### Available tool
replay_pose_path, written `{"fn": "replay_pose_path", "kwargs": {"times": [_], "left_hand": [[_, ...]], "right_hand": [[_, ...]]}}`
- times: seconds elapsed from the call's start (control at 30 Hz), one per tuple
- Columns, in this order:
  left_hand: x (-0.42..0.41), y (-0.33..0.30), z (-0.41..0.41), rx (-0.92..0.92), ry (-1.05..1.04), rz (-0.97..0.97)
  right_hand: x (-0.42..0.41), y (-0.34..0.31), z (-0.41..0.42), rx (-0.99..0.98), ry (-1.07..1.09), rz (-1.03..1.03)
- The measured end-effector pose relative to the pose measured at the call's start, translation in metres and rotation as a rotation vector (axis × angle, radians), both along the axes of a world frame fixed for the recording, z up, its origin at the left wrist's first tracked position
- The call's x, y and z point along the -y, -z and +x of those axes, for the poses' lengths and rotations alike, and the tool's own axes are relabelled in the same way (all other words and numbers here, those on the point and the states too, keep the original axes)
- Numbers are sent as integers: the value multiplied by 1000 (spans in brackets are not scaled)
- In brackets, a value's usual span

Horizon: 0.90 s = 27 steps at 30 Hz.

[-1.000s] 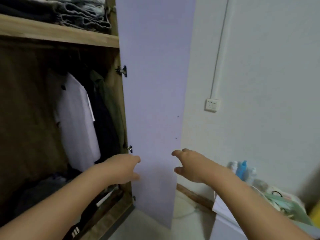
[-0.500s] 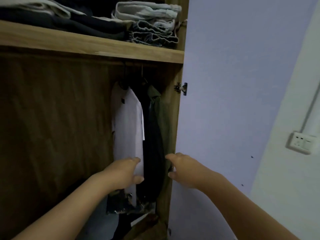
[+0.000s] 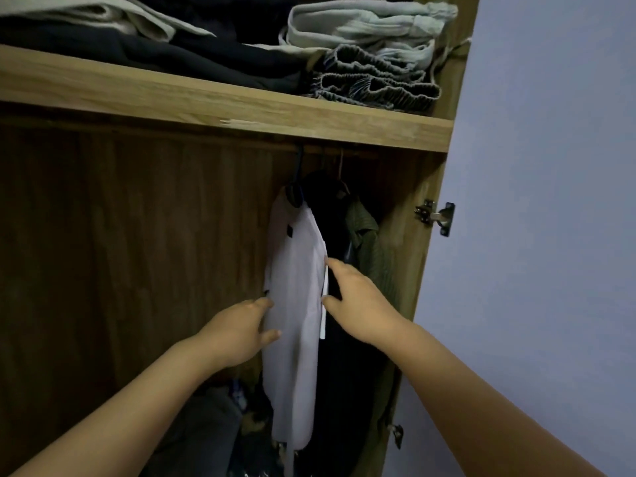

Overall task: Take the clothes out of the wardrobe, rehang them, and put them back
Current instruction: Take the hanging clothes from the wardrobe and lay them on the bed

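A white shirt hangs on a dark hanger from the rail inside the open wooden wardrobe. Beside it on the right hang a black garment and an olive green garment. My left hand reaches in with relaxed fingers and touches the left edge of the white shirt. My right hand is stretched out at the shirt's right edge, fingers extended between the white shirt and the black garment. Neither hand grips anything.
Above the rail, a wooden shelf carries folded grey and dark clothes. The lilac wardrobe door stands open on the right, with a metal hinge. Dark items lie heaped on the wardrobe floor.
My view has turned left from the door and wall into the wardrobe and moved closer. Both hands have advanced from near the door edge to either side of the white shirt.
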<state>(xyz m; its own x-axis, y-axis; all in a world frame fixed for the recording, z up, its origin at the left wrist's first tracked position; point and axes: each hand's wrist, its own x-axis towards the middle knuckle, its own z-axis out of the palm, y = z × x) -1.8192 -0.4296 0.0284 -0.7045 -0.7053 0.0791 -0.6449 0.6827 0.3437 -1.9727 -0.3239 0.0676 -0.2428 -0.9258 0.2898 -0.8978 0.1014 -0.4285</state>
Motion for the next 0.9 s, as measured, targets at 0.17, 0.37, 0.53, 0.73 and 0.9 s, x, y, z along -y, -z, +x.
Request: {"fn": "replay_pose_path", "kwargs": {"times": [0.17, 0.37, 0.53, 0.73, 0.9], "left_hand": [[53, -9, -20, -48, 23, -53], [122, -30, -31, -119, 66, -112], [170, -34, -39, -225, 86, -126], [198, -32, -42, -330, 121, -136], [215, -34, -41, -418, 110, -160]], "right_hand": [[69, -12, -15, 87, 63, -136], [144, -19, -31, 372, 144, -271], [195, -16, -34, 767, 140, -283], [228, -13, -15, 987, 109, -343], [220, -17, -18, 1261, -29, -477]]}}
